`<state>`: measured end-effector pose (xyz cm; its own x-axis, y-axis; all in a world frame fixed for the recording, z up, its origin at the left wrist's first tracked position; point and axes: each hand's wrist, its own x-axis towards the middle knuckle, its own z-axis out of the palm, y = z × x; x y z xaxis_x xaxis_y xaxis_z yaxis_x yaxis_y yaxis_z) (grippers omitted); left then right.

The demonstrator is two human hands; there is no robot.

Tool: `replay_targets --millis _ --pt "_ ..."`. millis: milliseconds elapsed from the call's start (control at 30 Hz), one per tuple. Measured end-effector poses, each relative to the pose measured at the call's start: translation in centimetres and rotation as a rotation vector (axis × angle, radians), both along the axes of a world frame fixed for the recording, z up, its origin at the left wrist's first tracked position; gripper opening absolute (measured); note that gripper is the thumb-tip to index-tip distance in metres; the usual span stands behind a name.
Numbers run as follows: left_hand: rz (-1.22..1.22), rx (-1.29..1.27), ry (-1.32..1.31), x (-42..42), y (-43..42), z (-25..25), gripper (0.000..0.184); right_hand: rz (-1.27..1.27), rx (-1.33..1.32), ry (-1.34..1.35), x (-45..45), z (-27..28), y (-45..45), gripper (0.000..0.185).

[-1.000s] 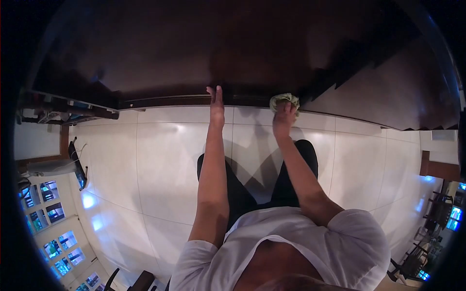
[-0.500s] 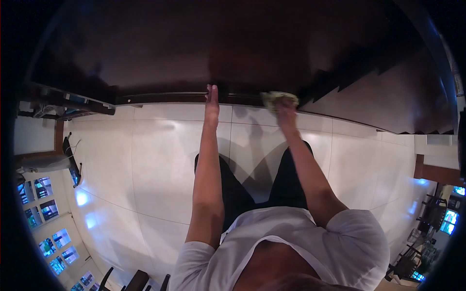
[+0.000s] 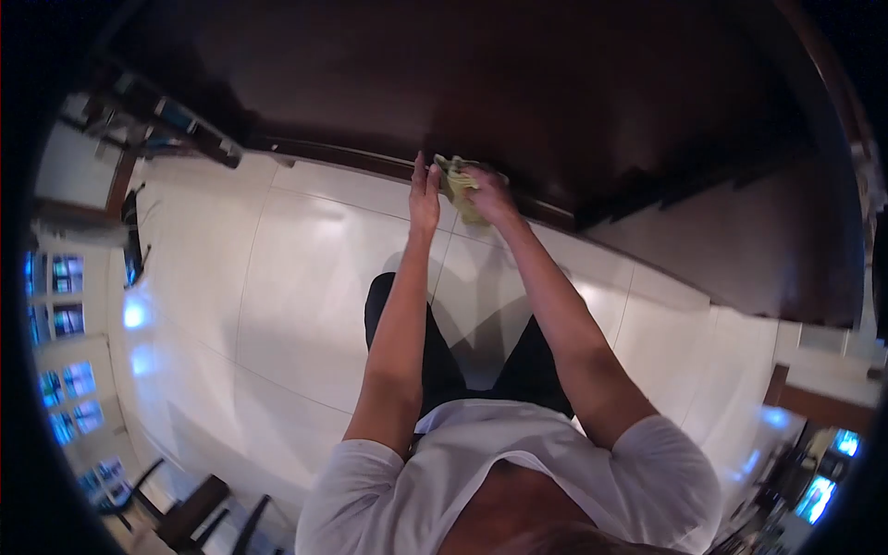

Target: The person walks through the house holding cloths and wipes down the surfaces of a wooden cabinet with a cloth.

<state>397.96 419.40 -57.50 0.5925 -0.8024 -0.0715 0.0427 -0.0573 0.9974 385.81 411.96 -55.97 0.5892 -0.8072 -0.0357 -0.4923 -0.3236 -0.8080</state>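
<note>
A crumpled yellow-green cloth [image 3: 457, 188] is bunched under my right hand [image 3: 490, 197], whose fingers press it against the front edge of a large dark brown wooden piece of furniture [image 3: 370, 83]. Just to the left, my left hand [image 3: 425, 192] rests at the same edge with its fingers stretched out and nothing held. The cloth lies close beside the left fingertips; whether they touch I cannot tell.
Pale floor tiles [image 3: 296, 259] lie below, around my dark-clad legs. A dark wooden chair [image 3: 194, 513] stands at the lower left. Shelves with objects [image 3: 176, 116] are at the upper left. A dark panel with a stepped edge [image 3: 740, 250] extends on the right.
My right hand has moved left with the cloth, close to my left hand. The left hand stays at the edge. The whole view has tilted and shifted somewhat.
</note>
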Motion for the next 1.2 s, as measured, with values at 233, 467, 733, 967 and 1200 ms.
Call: replay_targets --millis 233,467,733,967,1200 --pt "0.120 -0.393 0.741 -7.4 1.0 0.6 0.066 0.137 0.694 -0.485 -1.6 6.7 -1.8 0.033" --pt "0.345 -0.416 0.586 -8.1 0.0 1.7 0.050 0.171 -0.164 0.078 -2.5 11.9 0.0 0.029" --pt "0.380 -0.686 0.637 -10.2 -9.1 -2.5 0.056 0.892 -1.119 0.293 5.5 15.8 -1.2 0.038" --pt "0.531 -0.212 -0.008 -4.9 -7.6 1.1 0.057 1.135 -1.399 0.766 14.6 15.5 -3.0 0.042" --pt "0.648 -0.298 -0.098 12.1 -4.9 -1.2 0.045 1.036 -1.433 0.462 16.1 13.7 -2.8 0.041"
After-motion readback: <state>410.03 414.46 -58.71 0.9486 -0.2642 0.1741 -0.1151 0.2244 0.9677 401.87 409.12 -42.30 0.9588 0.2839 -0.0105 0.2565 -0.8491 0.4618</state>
